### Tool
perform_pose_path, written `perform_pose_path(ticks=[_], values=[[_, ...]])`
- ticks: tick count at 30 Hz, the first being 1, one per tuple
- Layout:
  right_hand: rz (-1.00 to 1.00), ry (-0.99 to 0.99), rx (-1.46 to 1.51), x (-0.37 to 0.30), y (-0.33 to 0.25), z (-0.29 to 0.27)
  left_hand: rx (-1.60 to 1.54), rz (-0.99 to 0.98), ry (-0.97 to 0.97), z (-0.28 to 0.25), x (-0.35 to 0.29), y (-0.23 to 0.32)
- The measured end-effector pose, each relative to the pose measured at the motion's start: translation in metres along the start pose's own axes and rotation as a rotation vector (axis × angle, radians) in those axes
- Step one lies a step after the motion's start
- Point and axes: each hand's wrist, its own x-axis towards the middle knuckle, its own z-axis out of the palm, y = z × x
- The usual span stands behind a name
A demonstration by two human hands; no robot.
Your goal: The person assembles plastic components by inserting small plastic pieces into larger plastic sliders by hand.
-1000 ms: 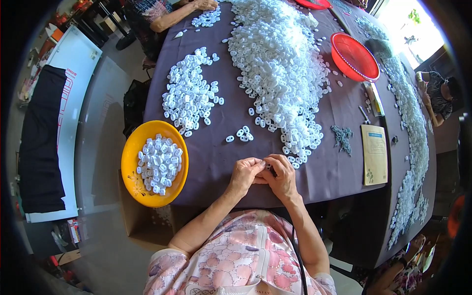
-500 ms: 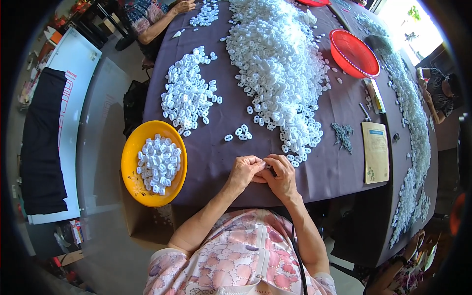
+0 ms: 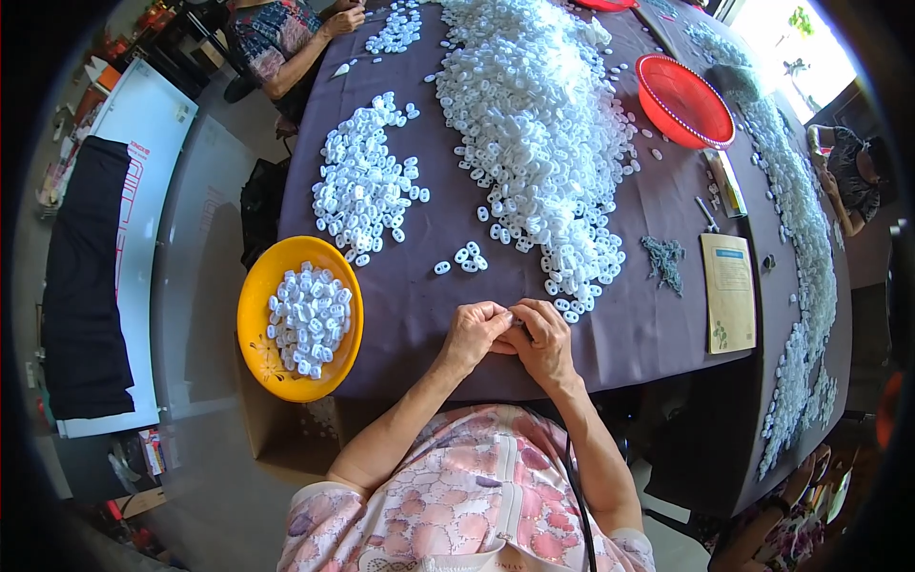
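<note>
Near the table's front edge, my left hand (image 3: pixel 475 331) and my right hand (image 3: pixel 544 345) meet, fingertips pinched together. Between them shows a sliver of a small white plastic piece (image 3: pixel 516 321), mostly hidden by the fingers. What else the right fingers hold is hidden. Just beyond my hands begins a large heap of small white oval plastic pieces (image 3: pixel 534 143), each with two holes. A few loose pieces (image 3: pixel 471 255) lie left of its tip. A smaller pile (image 3: pixel 362 181) spreads farther left. At the table's left corner, a yellow bowl (image 3: pixel 255 345) holds several white pieces.
On the right lie a tangle of grey-green bits (image 3: pixel 663 264), a brown booklet (image 3: pixel 729 300) and a narrow box (image 3: pixel 726 186). A red basket (image 3: pixel 681 105) stands behind them. Other people's hands (image 3: pixel 345 19) work at the far left and right. Under the bowl is an open carton (image 3: pixel 276 443).
My hands stay pinched together in nearly the same place, the right fingers closing slightly; a dark spot seen between them is now mostly covered. The far-left person's hands have shifted.
</note>
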Motion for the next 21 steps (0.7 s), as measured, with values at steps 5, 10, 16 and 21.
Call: perform_pose_path(ticks=[5, 10, 16, 21], values=[[-0.016, -0.012, -0.012, -0.0024, 0.0009, 0.0017, 0.019, 0.03, -0.005, -0.0011, -0.0022, -0.0012], [-0.054, -0.018, -0.063, -0.0022, 0.0005, 0.0008, 0.026, 0.05, -0.012, -0.0012, -0.0027, -0.0009], [-0.073, -0.02, -0.103, -0.004, 0.0003, 0.0014, 0.055, 0.09, 0.007, -0.0008, -0.0028, -0.004], [-0.097, -0.009, -0.129, -0.0028, -0.0023, 0.0008, 0.049, 0.089, 0.023, 0.001, -0.0046, -0.0005]])
